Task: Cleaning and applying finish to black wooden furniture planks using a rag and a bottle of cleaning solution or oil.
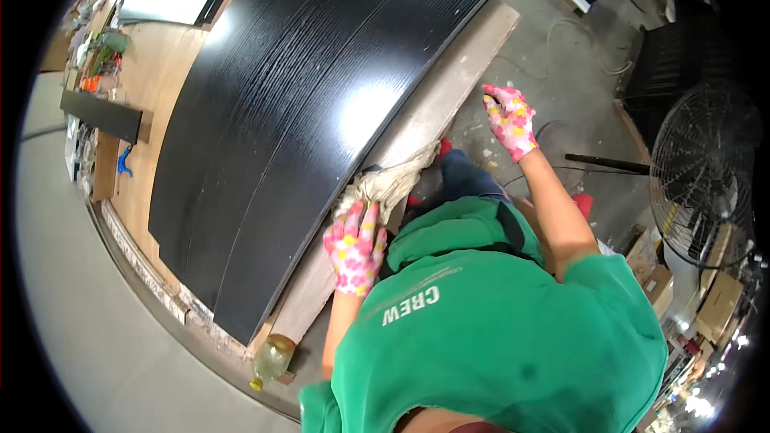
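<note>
A large black panel (273, 112) with a wood-grain surface and lengthwise grooves lies on the workbench. Along its near edge, a crumpled off-white cloth (393, 186) rests on a pale board (437, 96). My left hand (354, 252), in a pink flowered glove, has its fingers stretched out against the cloth's lower end, not closed round it. Out to the right, above the floor and apart from the panel, my right hand (511, 123) wears a matching glove. Its fingers are loosely bent and apart, with nothing visible in them.
A clear bottle with a yellow cap (273, 358) is by the bench's near left corner. Beyond the panel, a dark strip (103, 115), a blue tool (124, 162) and a pale panel (170, 8) lie on the bench (180, 72). To my right stands a large black fan (702, 172).
</note>
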{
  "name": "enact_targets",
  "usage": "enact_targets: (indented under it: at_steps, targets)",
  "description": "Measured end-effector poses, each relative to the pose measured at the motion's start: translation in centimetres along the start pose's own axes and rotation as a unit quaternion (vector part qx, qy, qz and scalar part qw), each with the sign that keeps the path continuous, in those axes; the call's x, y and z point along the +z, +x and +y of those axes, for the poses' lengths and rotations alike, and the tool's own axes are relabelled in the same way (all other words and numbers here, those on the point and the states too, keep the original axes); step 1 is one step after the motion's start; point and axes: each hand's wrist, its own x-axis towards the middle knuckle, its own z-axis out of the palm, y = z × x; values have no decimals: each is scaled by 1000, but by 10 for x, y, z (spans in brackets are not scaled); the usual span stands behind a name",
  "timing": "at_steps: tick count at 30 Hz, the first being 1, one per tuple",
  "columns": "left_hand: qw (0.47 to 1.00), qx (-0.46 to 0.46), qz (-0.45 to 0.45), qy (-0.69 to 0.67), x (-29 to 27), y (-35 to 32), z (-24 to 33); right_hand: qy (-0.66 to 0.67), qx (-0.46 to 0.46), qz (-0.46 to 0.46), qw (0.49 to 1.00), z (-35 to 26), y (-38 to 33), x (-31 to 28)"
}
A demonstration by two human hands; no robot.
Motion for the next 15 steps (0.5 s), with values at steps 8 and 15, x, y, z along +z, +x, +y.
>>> enact_targets:
  at_steps: [8,15]
  targets:
    - [976,-198,-50,75,25,8,5,120,-405,-206,883,-93,-13,81]
    - [972,-227,17,52,15,-62,0,7,-304,-359,883,-132,-38,105]
